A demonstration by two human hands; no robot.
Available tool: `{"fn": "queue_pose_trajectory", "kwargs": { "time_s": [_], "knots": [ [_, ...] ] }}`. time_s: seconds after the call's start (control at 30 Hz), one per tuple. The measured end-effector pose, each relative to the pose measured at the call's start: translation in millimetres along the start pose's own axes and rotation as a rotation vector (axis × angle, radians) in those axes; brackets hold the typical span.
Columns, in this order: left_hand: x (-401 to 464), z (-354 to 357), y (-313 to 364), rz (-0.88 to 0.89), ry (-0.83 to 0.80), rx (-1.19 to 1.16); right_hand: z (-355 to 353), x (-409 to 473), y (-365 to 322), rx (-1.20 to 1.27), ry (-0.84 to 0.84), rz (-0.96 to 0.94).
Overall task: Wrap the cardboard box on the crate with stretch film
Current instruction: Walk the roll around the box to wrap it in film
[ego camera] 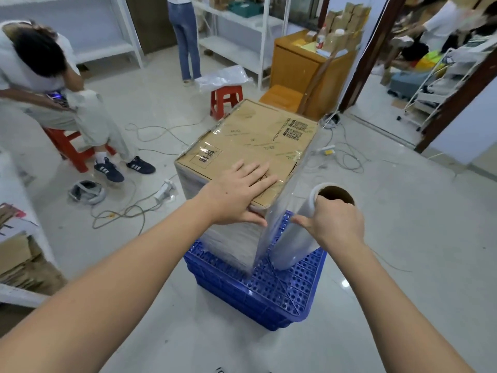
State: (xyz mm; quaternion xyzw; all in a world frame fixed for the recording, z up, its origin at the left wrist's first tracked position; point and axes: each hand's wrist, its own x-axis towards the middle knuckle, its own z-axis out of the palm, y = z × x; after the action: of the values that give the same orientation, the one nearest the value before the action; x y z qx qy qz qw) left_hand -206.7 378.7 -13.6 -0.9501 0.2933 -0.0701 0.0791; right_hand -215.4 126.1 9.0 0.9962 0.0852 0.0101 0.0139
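While the left hand (238, 192) lies flat with straight fingers on the near corner of the cardboard box (250, 141), the right hand (334, 222) grips the top of the upright film roll (298, 238). The box stands on the blue crate (269, 292), its sides already filmed. The roll stands just right of that corner, film stretched between, nearest the right hand. The crate's inside is hidden.

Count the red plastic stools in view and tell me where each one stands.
2. One red stool is at left, with a seated person on it. The other red stool stands behind the cardboard box, with crumpled plastic film on top. More may be hidden elsewhere.
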Motion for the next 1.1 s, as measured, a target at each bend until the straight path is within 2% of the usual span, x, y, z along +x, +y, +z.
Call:
{"fn": "queue_pose_trajectory", "kwargs": {
  "time_s": [0.1, 0.2, 0.3, 0.43, 0.5, 0.6, 0.8, 0.97, 1.1],
  "knots": [
    [1, -3, 4, -0.052, -0.025, -0.013, -3, 7, 12, 0.011, -0.072, -0.096],
    [4, -8, 9, -0.123, -0.107, -0.018, -5, 0, 21, -0.029, -0.063, -0.250],
    [9, -11, 17, -0.145, -0.124, -0.006, -8, -10, 22, -0.040, -0.062, -0.411],
    [7, -12, 24, -0.138, -0.136, 0.010, 4, -23, 14, -0.015, 0.020, -0.733],
    [5, -11, 24, -0.139, -0.133, 0.007, 8, -26, 10, -0.010, 0.042, -0.795],
    [4, -13, 21, -0.153, -0.138, -0.018, 6, -26, 7, 0.016, 0.006, -0.805],
    [6, -12, 18, -0.159, -0.113, -0.034, -10, -30, -1, 0.001, -0.083, -0.670],
    [7, -11, 16, -0.162, -0.083, -0.025, -15, -51, -17, 0.014, 0.053, -0.551],
    [6, -11, 17, -0.167, -0.068, -0.027, -19, -60, -17, 0.066, 0.068, -0.485]
  ]
}}
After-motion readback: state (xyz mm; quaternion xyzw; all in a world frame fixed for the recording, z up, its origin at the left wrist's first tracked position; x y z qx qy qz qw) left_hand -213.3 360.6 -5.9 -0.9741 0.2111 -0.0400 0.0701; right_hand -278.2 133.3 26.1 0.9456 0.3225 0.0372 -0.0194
